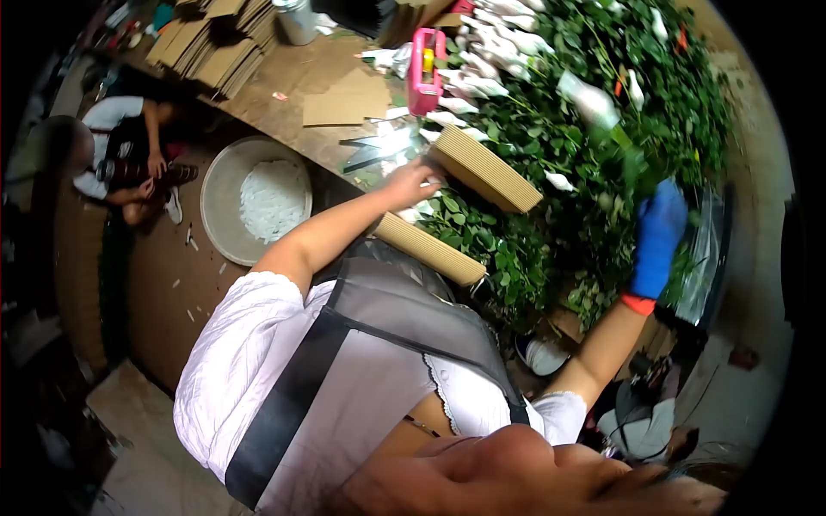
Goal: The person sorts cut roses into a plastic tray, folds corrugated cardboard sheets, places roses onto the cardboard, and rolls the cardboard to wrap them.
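My left hand [411, 184], bare, is beside the near end of an upright corrugated cardboard piece [489, 172], its fingers curved and slightly apart with nothing visible between them. A second corrugated piece [430, 248] stands closer to my apron, with green leaves between the two. My right hand [661, 219], in a blue glove with an orange cuff, is closed on the leafy stem of a flower [590, 100] whose pale wrapped head is blurred. Many leafy stems with white-wrapped heads [495, 47] lie across the table.
A pink box [426, 71] and flat cardboard [347, 99] lie on the table [280, 129]. Stacked cardboard [211, 52] and a white cup [296, 21] are farther back. At left, a person [129, 155] sits near a round tub [219, 211] of white pieces.
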`<action>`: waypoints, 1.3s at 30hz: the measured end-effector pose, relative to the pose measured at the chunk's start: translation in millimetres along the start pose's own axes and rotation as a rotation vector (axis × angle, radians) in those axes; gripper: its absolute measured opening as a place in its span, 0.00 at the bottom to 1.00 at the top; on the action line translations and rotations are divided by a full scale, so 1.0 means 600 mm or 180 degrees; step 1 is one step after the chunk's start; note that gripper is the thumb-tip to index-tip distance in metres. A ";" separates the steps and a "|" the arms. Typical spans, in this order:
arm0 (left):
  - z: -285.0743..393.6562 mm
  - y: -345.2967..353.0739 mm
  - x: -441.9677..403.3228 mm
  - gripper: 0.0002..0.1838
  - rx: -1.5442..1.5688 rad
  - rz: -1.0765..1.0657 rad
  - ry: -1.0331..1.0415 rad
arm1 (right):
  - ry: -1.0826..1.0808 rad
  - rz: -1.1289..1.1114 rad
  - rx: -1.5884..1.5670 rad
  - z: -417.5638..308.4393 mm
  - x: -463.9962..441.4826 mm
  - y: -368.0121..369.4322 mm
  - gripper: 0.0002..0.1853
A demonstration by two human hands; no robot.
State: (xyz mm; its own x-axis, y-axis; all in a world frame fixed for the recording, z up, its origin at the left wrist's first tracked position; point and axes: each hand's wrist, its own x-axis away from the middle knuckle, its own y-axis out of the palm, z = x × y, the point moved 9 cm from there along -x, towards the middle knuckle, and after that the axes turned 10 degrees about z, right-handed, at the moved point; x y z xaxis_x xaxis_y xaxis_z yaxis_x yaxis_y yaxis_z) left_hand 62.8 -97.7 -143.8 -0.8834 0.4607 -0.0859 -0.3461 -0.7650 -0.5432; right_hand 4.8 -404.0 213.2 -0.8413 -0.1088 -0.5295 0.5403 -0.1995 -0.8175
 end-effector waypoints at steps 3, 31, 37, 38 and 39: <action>-0.010 0.005 -0.001 0.15 0.0016 -0.0007 -0.0001 | -0.0078 0.0714 0.0554 -0.035 -0.058 -0.061 0.21; 0.003 -0.006 0.006 0.18 -0.0075 -0.0020 0.0071 | 0.0519 -0.2881 -0.0707 -0.381 0.256 0.330 0.24; -0.043 0.011 0.007 0.23 -0.0190 0.0131 -0.0221 | 0.0940 -0.2537 -0.0904 -0.366 0.248 0.367 0.23; -0.045 0.015 0.006 0.24 -0.0192 0.0098 -0.0208 | 0.0962 -0.2622 -0.0867 -0.370 0.259 0.383 0.24; -0.025 0.003 0.004 0.26 -0.0077 0.0142 -0.0098 | 0.0981 -0.2709 -0.0824 -0.375 0.275 0.406 0.24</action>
State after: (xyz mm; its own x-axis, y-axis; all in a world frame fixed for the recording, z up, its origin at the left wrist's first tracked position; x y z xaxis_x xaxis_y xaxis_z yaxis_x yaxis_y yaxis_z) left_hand 65.0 -91.1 -157.6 -0.9072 0.4121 -0.0848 -0.2988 -0.7731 -0.5595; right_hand 1.4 -251.1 -124.0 -0.9336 0.2438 0.2627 -0.2360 0.1333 -0.9626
